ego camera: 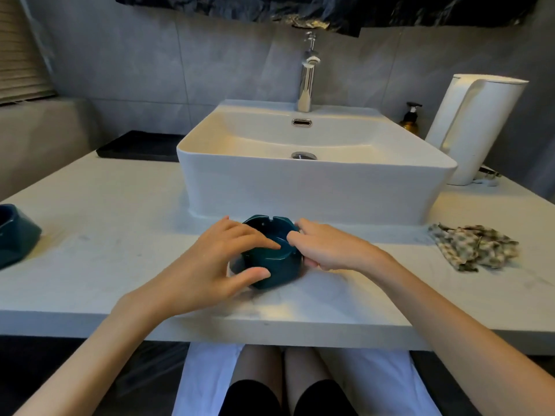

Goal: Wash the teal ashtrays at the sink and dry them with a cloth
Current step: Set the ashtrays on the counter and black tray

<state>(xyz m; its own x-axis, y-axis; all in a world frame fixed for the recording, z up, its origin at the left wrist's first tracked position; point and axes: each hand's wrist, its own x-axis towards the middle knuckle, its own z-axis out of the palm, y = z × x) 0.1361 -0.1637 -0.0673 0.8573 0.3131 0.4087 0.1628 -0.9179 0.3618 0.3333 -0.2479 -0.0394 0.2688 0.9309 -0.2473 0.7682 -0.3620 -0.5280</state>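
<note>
A: Where is the ashtray they are working on?

B: Low in the middle of the frame, on the white counter (105,223), just in front of the square basin (315,187). The teal ashtray (271,265) sits with its notched rim up, both hands on it.

A: How do the fingers stand?

B: The left hand (216,259) wraps the near-left side — thumb low against the outer wall, the other fingers lying together over the rim into the bowl. The right hand (327,247) comes in from the right; its forefinger and thumb seem to pinch the right rim, the remaining fingers curled beneath against the wall.

A: Is it lifted?

B: I cannot tell; it looks to rest on the counter.

A: Any other ashtray?

B: A second teal ashtray (15,232) at the far left edge of the frame, cut off by it, well apart from the hands.

A: And the cloth?

B: A crumpled patterned cloth (474,246) lies at the right, on the counter beside the basin's front corner. The chrome tap (307,76) stands behind the basin at upper centre — no water shows from it.
</note>
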